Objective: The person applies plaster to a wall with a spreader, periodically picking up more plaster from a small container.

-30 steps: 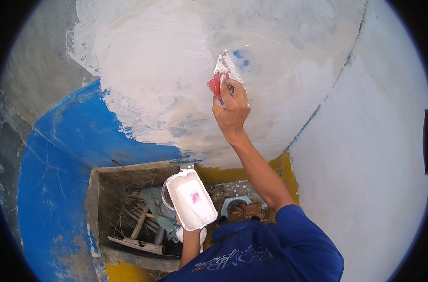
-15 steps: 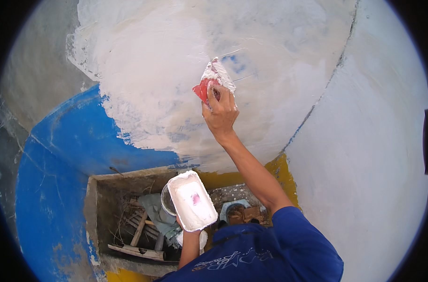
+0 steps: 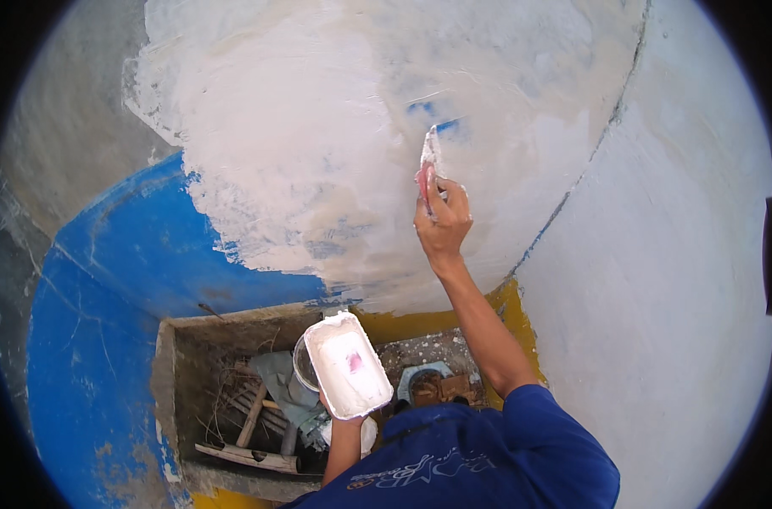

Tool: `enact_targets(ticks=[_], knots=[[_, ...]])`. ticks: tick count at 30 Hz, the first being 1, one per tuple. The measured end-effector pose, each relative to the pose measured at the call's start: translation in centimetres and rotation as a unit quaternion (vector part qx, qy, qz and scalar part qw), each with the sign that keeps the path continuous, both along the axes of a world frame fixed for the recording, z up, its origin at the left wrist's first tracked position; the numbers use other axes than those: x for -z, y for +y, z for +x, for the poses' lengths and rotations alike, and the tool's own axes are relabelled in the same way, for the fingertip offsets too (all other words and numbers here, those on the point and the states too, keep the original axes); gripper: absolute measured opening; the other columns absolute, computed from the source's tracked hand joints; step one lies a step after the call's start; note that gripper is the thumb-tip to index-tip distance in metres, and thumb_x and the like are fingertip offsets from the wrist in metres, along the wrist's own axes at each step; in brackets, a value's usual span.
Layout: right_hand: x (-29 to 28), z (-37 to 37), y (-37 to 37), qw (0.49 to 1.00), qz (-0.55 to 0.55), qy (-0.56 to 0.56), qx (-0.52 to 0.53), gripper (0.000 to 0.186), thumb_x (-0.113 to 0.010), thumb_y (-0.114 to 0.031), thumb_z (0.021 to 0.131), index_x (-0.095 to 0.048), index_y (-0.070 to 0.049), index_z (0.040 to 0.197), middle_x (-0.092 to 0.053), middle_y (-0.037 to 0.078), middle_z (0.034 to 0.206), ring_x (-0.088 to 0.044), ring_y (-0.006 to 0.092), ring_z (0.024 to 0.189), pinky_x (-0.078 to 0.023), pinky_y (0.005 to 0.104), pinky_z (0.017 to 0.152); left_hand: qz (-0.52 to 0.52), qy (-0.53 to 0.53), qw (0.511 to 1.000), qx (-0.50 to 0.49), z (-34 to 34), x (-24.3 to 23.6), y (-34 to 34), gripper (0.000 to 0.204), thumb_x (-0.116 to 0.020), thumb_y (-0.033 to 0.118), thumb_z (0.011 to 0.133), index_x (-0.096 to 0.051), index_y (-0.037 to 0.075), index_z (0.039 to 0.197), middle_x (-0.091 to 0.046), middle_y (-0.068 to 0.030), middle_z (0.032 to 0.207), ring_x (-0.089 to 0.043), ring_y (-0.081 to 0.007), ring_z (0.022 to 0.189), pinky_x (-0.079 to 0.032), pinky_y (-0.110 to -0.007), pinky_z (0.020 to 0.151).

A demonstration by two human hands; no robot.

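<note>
A putty knife with a pink-red grip (image 3: 427, 161) is held in my right hand (image 3: 445, 222), fingers closed around it. White filler coats its blade, whose edge is turned nearly side-on against the wall (image 3: 505, 144), close to small blue patches. White and grey filler covers much of that wall. Lower down, my left hand (image 3: 344, 426) grips a white rectangular tub (image 3: 371, 348) from beneath; most of its fingers are hidden. Inside the tub lies white filler with a pinkish spot.
Bare blue paint (image 3: 123, 246) curves along the left. Below is a concrete trough (image 3: 167, 365) with sticks, a grey cloth (image 3: 284, 390) and a bucket (image 3: 303, 365) partly behind the tub. A crack (image 3: 564, 199) runs down the right wall, above a yellow strip (image 3: 515, 318).
My right hand has moved right and slightly down with the putty knife, whose blade has turned from broadside to nearly edge-on. The tub in my left hand has barely moved.
</note>
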State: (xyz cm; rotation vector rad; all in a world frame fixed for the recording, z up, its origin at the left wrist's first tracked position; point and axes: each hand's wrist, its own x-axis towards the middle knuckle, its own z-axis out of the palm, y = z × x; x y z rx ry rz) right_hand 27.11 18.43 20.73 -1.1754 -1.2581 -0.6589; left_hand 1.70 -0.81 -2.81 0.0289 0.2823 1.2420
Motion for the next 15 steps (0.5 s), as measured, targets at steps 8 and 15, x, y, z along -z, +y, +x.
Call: enact_targets(ticks=[8,15], knots=[[-0.5,1.6,0.4,0.997,0.068,0.028,0.001,0.055,-0.074,0.002,0.068,-0.071,-0.009,0.122,-0.067,0.008,0.107,-0.063,0.0287,0.092,-0.053,0.041,0.073,0.013,-0.029,0.999,-0.035,-0.5,-3.3,0.0,0.073,-0.044,0.064,0.097,-0.046,0.011,0.147,-0.061,-0.0216,0.13,-0.067,-0.0408,0.107,-0.055,-0.063,0.083],[3.9,-4.4,1.1,0.993,-0.023,-0.071,-0.089,0.057,-0.071,-0.003,0.067,-0.07,-0.01,0.123,-0.066,0.009,0.108,-0.065,0.0316,0.102,-0.055,0.044,0.084,-0.012,-0.049,0.999,0.014,-0.4,-1.7,0.1,0.073,-0.046,0.065,0.096,-0.046,0.012,0.147,-0.06,-0.0221,0.131,-0.066,-0.0422,0.108,-0.054,-0.063,0.084]])
